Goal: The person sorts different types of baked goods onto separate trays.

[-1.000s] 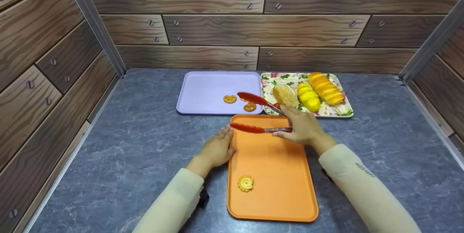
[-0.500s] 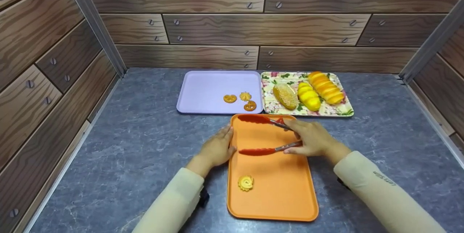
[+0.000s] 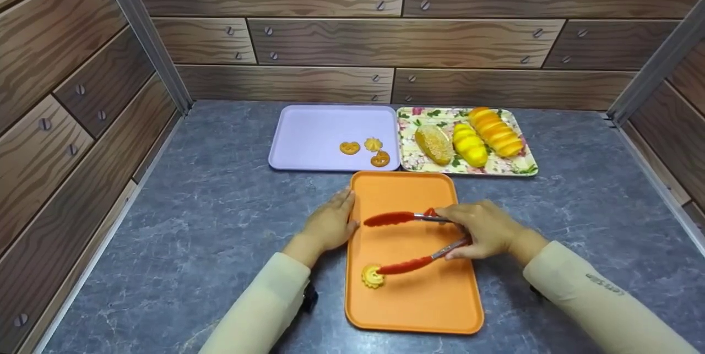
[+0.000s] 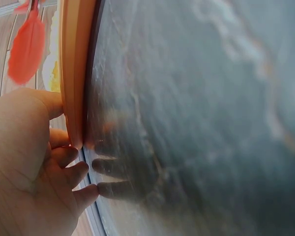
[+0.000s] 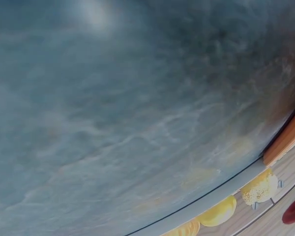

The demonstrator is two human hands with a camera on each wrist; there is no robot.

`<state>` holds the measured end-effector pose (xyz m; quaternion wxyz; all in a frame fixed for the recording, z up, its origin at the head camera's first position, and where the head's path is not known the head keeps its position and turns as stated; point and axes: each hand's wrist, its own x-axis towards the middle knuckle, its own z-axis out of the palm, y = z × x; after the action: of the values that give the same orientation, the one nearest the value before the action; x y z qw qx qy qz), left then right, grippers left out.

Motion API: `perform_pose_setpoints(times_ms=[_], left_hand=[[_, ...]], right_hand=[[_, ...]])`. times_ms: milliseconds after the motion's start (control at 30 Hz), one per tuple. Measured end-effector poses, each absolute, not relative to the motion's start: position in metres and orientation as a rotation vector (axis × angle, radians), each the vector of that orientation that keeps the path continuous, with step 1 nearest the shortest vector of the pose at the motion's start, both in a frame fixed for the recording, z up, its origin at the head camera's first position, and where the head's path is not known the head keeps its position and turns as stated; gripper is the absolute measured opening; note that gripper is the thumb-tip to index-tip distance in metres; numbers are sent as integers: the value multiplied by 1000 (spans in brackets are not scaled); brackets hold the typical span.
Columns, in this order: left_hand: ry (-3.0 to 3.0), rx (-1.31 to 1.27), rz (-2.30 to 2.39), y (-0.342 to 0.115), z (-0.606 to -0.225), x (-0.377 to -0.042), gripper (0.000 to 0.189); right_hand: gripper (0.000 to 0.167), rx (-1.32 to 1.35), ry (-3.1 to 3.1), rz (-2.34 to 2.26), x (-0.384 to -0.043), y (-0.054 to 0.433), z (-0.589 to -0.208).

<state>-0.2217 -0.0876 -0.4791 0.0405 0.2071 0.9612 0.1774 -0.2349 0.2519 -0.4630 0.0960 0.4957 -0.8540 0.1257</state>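
Observation:
My right hand (image 3: 487,228) holds a pair of tongs with red tips (image 3: 405,266) and metal arms, spread wide over the orange tray (image 3: 410,310). The lower tip overlaps a round yellow cookie (image 3: 373,277) with a scalloped edge, lying near the tray's left side. The upper tip hangs over the tray's middle. My left hand (image 3: 329,223) rests against the tray's left edge, its fingers and thumb touching the rim. In the left wrist view, its fingers (image 4: 74,174) are beside the orange rim and one red tong tip (image 4: 27,49) shows beyond. The right wrist view shows mostly table.
Behind stands a lilac tray (image 3: 308,136) with two pretzels (image 3: 380,159) and a yellow cookie (image 3: 373,145). Beside it, a floral tray (image 3: 520,167) bears a seeded bun (image 3: 434,145), a yellow roll (image 3: 469,145) and a long orange loaf (image 3: 495,131). Wood-patterned walls (image 3: 330,40) enclose the table.
My right hand has moved the tongs from the lilac tray's near corner toward me, down over the orange tray to the cookie. The tong tips have spread wider. My left hand stays put.

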Motion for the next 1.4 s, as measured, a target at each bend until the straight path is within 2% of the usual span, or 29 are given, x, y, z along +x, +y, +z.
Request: perform_pose_setpoints(times_ms=[833,1033,1400], left_hand=[[2943,636,577,-89,-478,-223,62],[2950,648,562,-88,-479,-223,63],[2946,644,555,-89,-481,-223,63]], right_hand=[[65,1665,-2342,445,-229,244,-471],[58,1656,-2361,447,-228,245,-471],[60,1604,-2314,501,-227,247,-475]])
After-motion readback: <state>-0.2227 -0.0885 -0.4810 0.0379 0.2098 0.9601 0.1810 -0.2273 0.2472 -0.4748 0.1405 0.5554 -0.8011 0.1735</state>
